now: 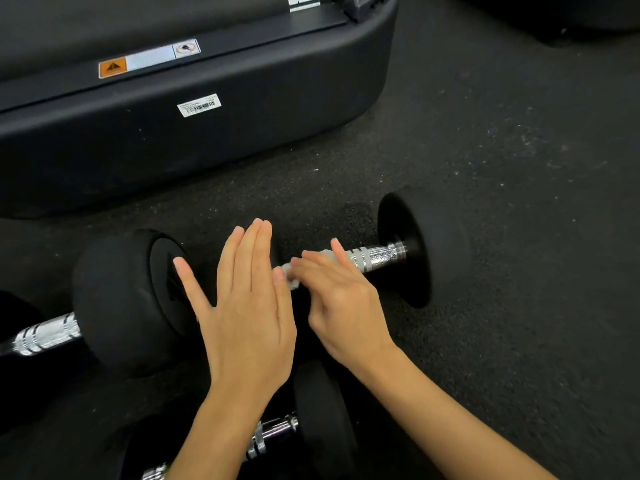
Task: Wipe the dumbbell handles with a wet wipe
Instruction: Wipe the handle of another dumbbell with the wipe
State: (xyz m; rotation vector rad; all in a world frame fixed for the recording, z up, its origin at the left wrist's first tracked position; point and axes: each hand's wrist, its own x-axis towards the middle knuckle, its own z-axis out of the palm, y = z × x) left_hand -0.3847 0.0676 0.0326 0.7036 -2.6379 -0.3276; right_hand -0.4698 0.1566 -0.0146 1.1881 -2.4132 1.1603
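Observation:
A black dumbbell lies on the floor with its chrome handle (375, 256) running to the right head (412, 251). My right hand (341, 299) is closed around a small white wet wipe (288, 274) pressed on that handle's left part. My left hand (247, 306) is flat with fingers straight, held over the dumbbell's left end and hiding it. It holds nothing. A second dumbbell (131, 299) lies at the left with a chrome handle (46, 334). A third dumbbell (322, 424) lies near the bottom, under my forearms.
The black base of a treadmill (207, 133) with warning stickers fills the upper left, close behind the dumbbells. Dark speckled rubber floor (519, 237) spreads to the right. Another dark machine base (571, 15) shows at the top right corner.

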